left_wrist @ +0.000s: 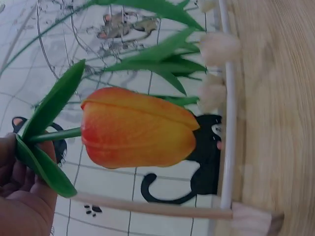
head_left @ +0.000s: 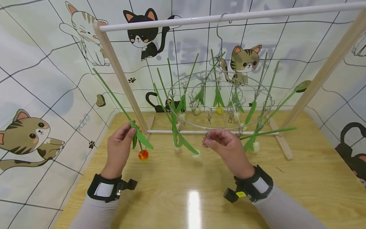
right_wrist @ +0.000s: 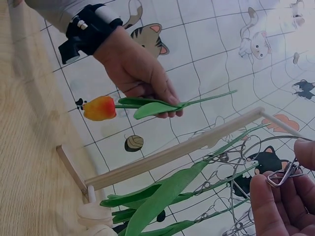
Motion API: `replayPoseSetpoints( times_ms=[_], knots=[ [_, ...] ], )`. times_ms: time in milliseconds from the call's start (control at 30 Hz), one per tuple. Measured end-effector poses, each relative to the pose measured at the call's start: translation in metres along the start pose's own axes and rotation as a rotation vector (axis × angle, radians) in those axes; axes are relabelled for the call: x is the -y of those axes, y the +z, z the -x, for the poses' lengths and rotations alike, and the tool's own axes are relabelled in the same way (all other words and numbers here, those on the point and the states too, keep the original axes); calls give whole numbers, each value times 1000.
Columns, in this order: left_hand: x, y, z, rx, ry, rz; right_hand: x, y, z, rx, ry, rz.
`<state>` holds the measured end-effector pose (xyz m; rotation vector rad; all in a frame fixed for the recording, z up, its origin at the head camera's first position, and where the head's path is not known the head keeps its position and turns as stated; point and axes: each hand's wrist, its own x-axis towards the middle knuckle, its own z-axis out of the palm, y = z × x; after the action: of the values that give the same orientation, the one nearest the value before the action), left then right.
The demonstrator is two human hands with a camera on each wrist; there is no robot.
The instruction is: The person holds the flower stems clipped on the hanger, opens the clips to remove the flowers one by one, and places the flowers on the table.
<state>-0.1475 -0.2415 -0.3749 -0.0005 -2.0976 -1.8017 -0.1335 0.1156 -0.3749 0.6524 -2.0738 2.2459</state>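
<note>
My left hand point(head_left: 119, 149) pinches the green stem of an artificial orange-red tulip point(head_left: 143, 155), whose bloom points down in the head view. The same tulip point(left_wrist: 138, 129) fills the middle of the left wrist view, its leaves beside the fingers. With thumb and fingers, my right hand point(head_left: 226, 148) holds a metal clip point(right_wrist: 285, 173) at the near edge of a round wire hanger point(head_left: 188, 122). Several other tulips hang bloom-down from the hanger's clips, among them a yellow one point(head_left: 220, 109) at the back and a white one point(head_left: 256, 146) at the right.
The hanger's hook point(head_left: 220, 31) hangs on the white top bar point(head_left: 183, 21) of a wooden stand point(head_left: 120, 76). A lower white rod point(head_left: 160, 131) runs just above the wooden table point(head_left: 171, 197). Behind stands a tiled wall with cartoon cats point(head_left: 143, 35).
</note>
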Motion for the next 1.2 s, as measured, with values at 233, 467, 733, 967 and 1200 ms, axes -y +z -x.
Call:
replayPoseSetpoints(
  times_ms=[233,467,733,967,1200],
  knots=[
    [23,-23,-16,15,-110,-177,-1,1,1,-3,-2,-12],
    [55,-41,-29,53,-211,-301,0,2,2,-7,-4,-15],
    [77,-55,-36,175,-311,-557,1,3,1,2,-2,-10],
    [86,-62,-45,279,-330,-684,1,4,2,16,-16,-28],
    [95,-70,-55,351,-316,-789,1,3,2,15,-15,-18]
  ],
)
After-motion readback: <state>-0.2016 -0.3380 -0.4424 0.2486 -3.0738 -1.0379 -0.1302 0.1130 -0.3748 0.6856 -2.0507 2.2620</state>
